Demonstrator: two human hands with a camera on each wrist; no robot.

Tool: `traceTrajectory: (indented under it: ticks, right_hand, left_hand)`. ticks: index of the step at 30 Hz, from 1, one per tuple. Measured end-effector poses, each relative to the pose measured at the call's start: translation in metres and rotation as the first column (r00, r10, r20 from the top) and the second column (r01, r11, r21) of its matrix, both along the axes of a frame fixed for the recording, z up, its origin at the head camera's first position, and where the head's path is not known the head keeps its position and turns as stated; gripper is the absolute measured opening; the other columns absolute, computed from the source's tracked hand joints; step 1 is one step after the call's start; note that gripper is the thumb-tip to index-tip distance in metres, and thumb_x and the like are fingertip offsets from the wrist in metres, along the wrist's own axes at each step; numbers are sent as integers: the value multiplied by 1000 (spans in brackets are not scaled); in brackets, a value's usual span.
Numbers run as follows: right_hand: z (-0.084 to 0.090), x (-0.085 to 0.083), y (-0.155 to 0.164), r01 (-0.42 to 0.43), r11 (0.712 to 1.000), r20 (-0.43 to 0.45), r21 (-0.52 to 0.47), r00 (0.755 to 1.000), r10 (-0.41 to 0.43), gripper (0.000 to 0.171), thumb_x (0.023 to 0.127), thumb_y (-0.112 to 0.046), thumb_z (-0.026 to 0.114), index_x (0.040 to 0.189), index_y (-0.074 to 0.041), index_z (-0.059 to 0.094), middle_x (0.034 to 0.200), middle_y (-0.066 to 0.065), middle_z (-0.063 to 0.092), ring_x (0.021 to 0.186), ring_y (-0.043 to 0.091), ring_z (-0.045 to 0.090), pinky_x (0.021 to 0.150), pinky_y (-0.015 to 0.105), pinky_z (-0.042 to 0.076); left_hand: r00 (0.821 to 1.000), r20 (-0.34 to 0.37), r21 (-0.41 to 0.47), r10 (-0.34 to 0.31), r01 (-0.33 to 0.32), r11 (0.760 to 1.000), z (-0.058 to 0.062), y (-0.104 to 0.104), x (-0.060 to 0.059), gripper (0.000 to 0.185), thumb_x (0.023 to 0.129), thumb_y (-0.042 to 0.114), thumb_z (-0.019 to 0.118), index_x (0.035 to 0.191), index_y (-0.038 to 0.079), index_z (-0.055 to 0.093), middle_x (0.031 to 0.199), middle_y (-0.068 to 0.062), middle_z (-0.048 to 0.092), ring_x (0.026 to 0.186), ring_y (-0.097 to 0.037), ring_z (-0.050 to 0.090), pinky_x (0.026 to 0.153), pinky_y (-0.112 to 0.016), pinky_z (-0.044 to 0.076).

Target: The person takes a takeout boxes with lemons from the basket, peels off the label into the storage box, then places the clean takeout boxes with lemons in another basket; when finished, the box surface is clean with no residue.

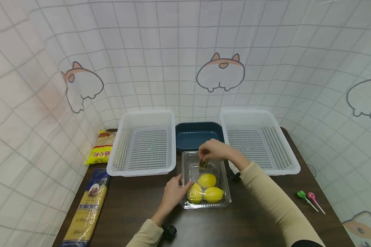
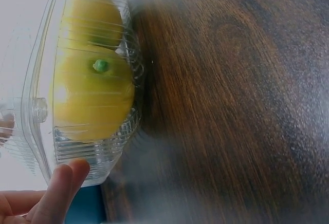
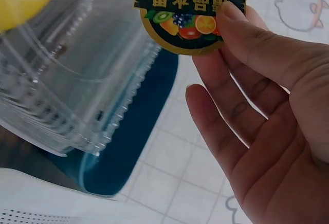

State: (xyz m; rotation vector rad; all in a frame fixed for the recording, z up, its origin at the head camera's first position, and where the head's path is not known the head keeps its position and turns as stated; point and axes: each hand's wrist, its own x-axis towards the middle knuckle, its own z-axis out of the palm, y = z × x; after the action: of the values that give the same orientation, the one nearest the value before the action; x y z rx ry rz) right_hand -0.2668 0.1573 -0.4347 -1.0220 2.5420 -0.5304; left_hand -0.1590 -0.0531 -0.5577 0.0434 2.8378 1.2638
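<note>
A clear plastic box [image 1: 188,173] with its lid on sits mid-table, several yellow lemons [image 1: 213,195] inside it at the near end. My left hand [image 1: 172,193] grips the left side of the box, thumb over its edge. In the left wrist view a lemon with a green stem end [image 2: 95,93] shows through the ribbed wall. Over the far half of the lid, my right hand [image 1: 216,150] pinches a round fruit label [image 3: 187,26] between thumb and fingers. That label is dark with a gold border, a banner and printed fruit.
White perforated baskets stand at the left [image 1: 142,171] and right [image 1: 289,168], with a dark blue tray [image 1: 199,135] between them behind the box. A yellow snack bag [image 1: 100,152] and a long pasta packet [image 1: 88,209] lie at left. Green and pink lollipops [image 1: 311,196] lie at right.
</note>
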Motion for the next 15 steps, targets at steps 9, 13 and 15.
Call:
traceTrajectory:
  ticks: [9, 13, 15]
  right_hand:
    - [5, -30, 9, 85, 991, -39, -99, 995, -89, 4, 96, -15, 65, 97, -13, 68, 94, 2, 72, 83, 13, 65, 77, 30, 55]
    - [2, -52, 14, 209, 960, 29, -186, 978, -207, 7, 97, -17, 63, 101, -13, 67, 100, 5, 73, 92, 19, 68, 85, 37, 54]
    - [0, -62, 16, 275, 933, 63, -234, 962, -267, 10, 98, -17, 62, 105, -11, 67, 104, 9, 72, 98, 23, 68, 89, 41, 54]
  left_hand:
    - [1000, 15, 6, -5, 5, 1000, 0, 2, 2, 64, 87, 44, 73, 129, -3, 62, 92, -11, 66, 77, -16, 59, 70, -37, 54]
    - [1000, 13, 7, 1, -1, 1000, 0, 2, 1, 68, 87, 45, 73, 132, -4, 60, 97, -14, 68, 82, -19, 64, 73, -41, 57]
    - [1000, 13, 10, 8, -8, 1000, 0, 1, 1, 70, 86, 46, 73, 133, -4, 59, 100, -15, 69, 86, -21, 66, 76, -43, 58]
